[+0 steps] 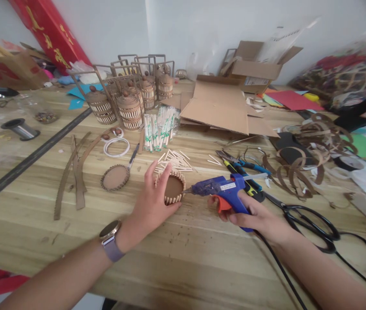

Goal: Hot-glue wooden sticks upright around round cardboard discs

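My right hand [250, 213] is wrapped round a blue glue gun [231, 191] with an orange trigger, a glue stick poking out of its back. The gun's nozzle points left, at the edge of a round cardboard base [173, 188] ringed with short upright wooden sticks. My left hand [150, 202], with a watch on the wrist, grips that stick-ringed base from its left side, fingers behind and thumb in front. Just beyond it lies a loose pile of short wooden sticks [176, 161]. A second round cardboard disc [115, 177] with a corrugated rim rests to the left.
Several lidded lanterns [129, 110] with tall handles stand at the back. Wrapped stick bundles [160, 129] lie before flattened cardboard [217, 103]. Pliers [231, 161], black scissors [312, 221] and curled cardboard strips [299, 159] are on the right. Cardboard strips [79, 176] and a wire spool [21, 129] lie left.
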